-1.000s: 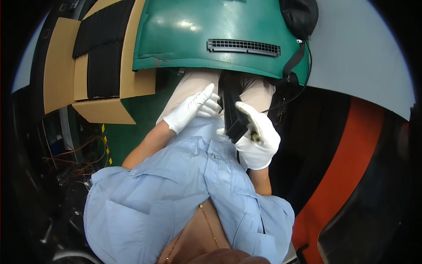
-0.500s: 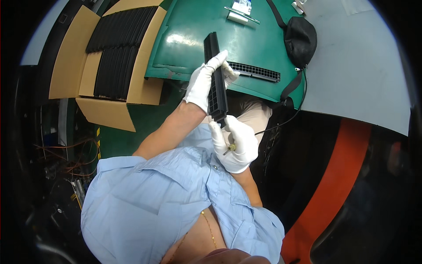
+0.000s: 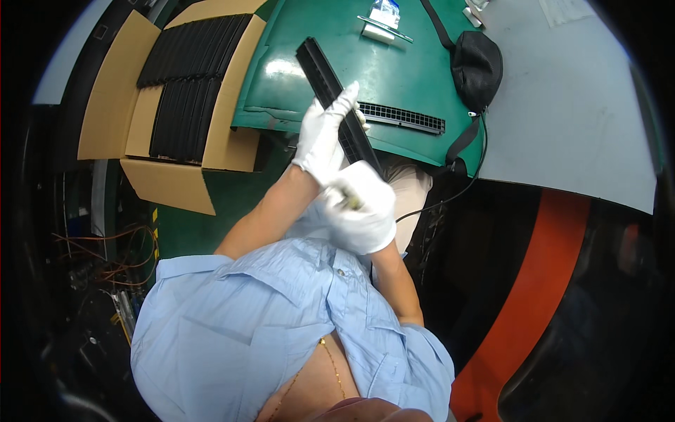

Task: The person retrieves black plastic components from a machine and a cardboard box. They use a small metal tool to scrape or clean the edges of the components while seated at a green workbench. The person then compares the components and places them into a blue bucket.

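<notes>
A long black plastic strip (image 3: 325, 79) with a channel-like profile slants across the middle, its far end over the green table. My left hand (image 3: 325, 133), in a white glove, is closed around its middle, with the thumb along the near side. My right hand (image 3: 362, 214), also gloved, is smeared by motion at the strip's near end. A small yellow-green tool (image 3: 351, 202) shows in its curled fingers; its exact kind is unclear. Whether the right hand touches the strip is hidden. A second black strip (image 3: 408, 117), with a grid of square cells, lies on the table's near edge.
At the left, an open cardboard box (image 3: 116, 91) holds stacked black strips (image 3: 184, 116). On the green table (image 3: 295, 35) lie a tweezer-like metal tool (image 3: 385, 29) and a clear packet (image 3: 384, 10). A black pouch (image 3: 478, 67) with a strap lies near the grey tabletop (image 3: 555, 105).
The strip's far end has swung left and its near end right, so it slants more. My right hand has moved up and left, still holding the small tool.
</notes>
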Motion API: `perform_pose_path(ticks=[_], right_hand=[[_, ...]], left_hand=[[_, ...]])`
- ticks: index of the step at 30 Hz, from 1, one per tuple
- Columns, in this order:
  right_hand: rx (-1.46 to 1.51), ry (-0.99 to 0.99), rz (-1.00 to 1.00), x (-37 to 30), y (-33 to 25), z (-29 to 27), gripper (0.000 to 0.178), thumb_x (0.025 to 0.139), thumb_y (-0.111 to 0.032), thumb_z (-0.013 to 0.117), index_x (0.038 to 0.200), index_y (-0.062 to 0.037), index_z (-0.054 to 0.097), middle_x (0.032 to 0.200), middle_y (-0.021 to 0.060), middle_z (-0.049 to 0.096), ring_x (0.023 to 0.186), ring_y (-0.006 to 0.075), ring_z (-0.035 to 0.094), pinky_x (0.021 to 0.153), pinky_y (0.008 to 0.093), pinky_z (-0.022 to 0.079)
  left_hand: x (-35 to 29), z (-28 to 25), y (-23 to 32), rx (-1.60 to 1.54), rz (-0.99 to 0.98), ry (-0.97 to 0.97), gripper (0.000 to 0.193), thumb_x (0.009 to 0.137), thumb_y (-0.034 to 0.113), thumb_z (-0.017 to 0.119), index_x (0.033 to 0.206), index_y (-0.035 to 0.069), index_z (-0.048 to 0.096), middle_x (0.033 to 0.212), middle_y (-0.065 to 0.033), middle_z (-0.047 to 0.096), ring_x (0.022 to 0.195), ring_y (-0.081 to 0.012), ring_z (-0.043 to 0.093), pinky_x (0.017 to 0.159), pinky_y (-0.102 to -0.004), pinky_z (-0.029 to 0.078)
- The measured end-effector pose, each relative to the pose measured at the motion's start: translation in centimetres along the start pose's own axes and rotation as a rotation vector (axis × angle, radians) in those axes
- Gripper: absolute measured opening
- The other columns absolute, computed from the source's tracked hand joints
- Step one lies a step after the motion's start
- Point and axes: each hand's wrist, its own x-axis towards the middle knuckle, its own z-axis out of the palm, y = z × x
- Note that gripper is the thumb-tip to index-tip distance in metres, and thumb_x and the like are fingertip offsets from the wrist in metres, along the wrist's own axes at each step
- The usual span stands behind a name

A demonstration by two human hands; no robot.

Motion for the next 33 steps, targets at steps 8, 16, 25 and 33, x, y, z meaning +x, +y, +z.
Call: perform_pose_path(ticks=[8,16,25,33], right_hand=[[0.278,-0.545,0.18,-2.8,-3.0,-0.7,0.04,0.081,-0.026,0.073,0.115,-0.0097,0.059,0.106,0.0089,0.063,0.089,0.0263,0.068,0.074,0.0346,0.055],[-0.054,-0.022,0.092,-2.1,0.8,-2.8,0.014,0.083,-0.004,0.073,0.095,-0.0033,0.067,0.091,0.0143,0.066,0.072,0.0299,0.067,0.063,0.0359,0.054],[-0.279,-0.054,-0.178,-2.9,2.3,-1.7,0.028,0.07,-0.004,0.072,0.097,-0.0085,0.069,0.078,0.003,0.062,0.06,0.0195,0.058,0.052,0.0324,0.045],[-0.291,-0.104,-0.215,-4.7,0.7,-1.6,0.027,0.069,-0.005,0.071,0.096,-0.0073,0.07,0.083,0.0025,0.065,0.058,0.0172,0.057,0.05,0.0304,0.043]], left_hand=[[2.8,-2.5,2.5,-0.122,-0.203,-0.061,0.039,0.097,0.047,0.063,0.088,0.009,0.06,0.061,0.0011,0.047,0.046,-0.0133,0.045,0.042,-0.0279,0.034],[-2.1,-5.5,0.1,0.246,-0.443,-0.064,0.046,0.1,0.054,0.054,0.09,0.009,0.058,0.052,0.0022,0.041,0.035,-0.0114,0.039,0.035,-0.0253,0.032],[-3.0,-4.4,-0.3,0.346,-0.455,-0.067,0.041,0.099,0.047,0.059,0.082,0.01,0.054,0.049,0.0023,0.041,0.036,-0.0089,0.036,0.034,-0.0241,0.03],[-2.5,-5.5,-0.8,0.318,-0.431,-0.068,0.04,0.099,0.046,0.06,0.081,0.01,0.054,0.048,0.002,0.04,0.034,-0.0101,0.036,0.033,-0.0251,0.028]])
